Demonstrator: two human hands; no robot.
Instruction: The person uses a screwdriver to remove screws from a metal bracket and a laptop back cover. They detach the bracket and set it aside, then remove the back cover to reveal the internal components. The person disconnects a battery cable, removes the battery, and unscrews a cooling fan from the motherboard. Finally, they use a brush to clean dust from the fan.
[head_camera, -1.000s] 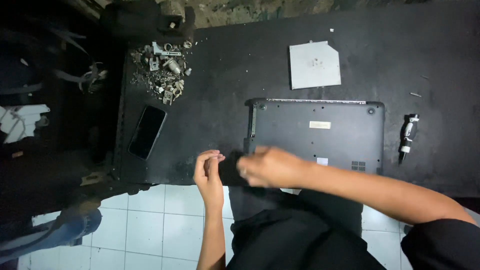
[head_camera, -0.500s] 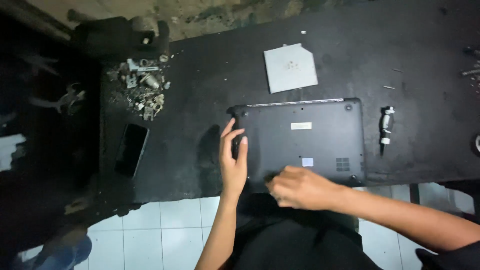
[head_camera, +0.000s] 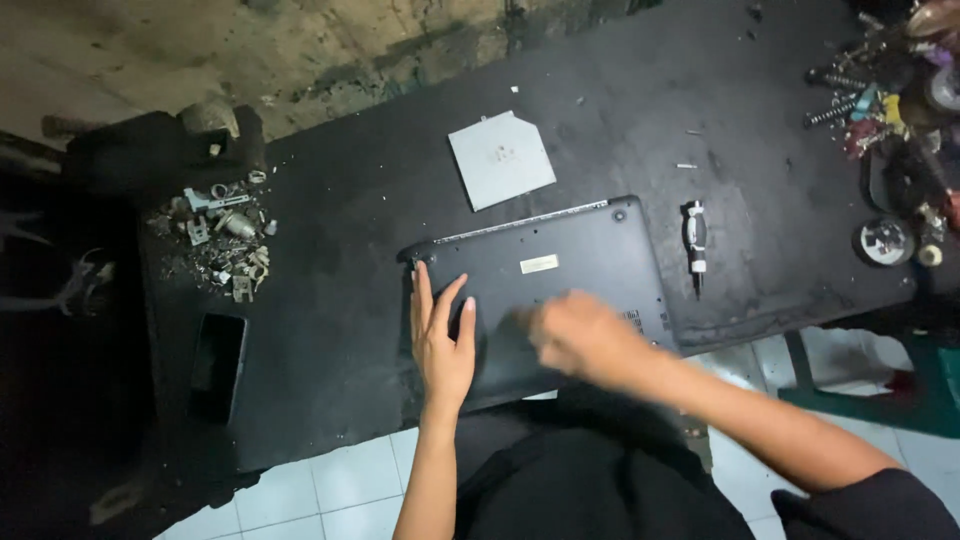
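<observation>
The right hand (head_camera: 585, 335) is smeared by motion blur over the underside of the dark laptop (head_camera: 560, 275), so I cannot tell whether its fingers are curled or spread, nor whether they grip anything; the laptop's near right corner is lost under that hand and forearm. The left hand (head_camera: 442, 335) is plain enough: flat, fingers straight and slightly fanned, palm pressed on the laptop's left part, holding nothing. The laptop lies bottom-up near the front edge of the black worktable (head_camera: 350, 240), its near edge reaching that rim just above the person's lap; a small pale label sits on its middle.

The table's left side sinks into shadow; a dark phone (head_camera: 215, 365) lies there near the front edge, barely readable, and beyond it a heap of small metal scraps and screws (head_camera: 220, 240). At the far right a clutter of tools and small parts (head_camera: 890, 110) is cut off by the frame; I cannot sort its pieces.

A pale grey flat optical drive (head_camera: 500, 158) lies just behind the laptop, apart from it; a small screwdriver (head_camera: 695, 240) lies just right of it; between laptop and scrap heap the tabletop is bare, and white floor tiles (head_camera: 300, 490) show below the rim.
</observation>
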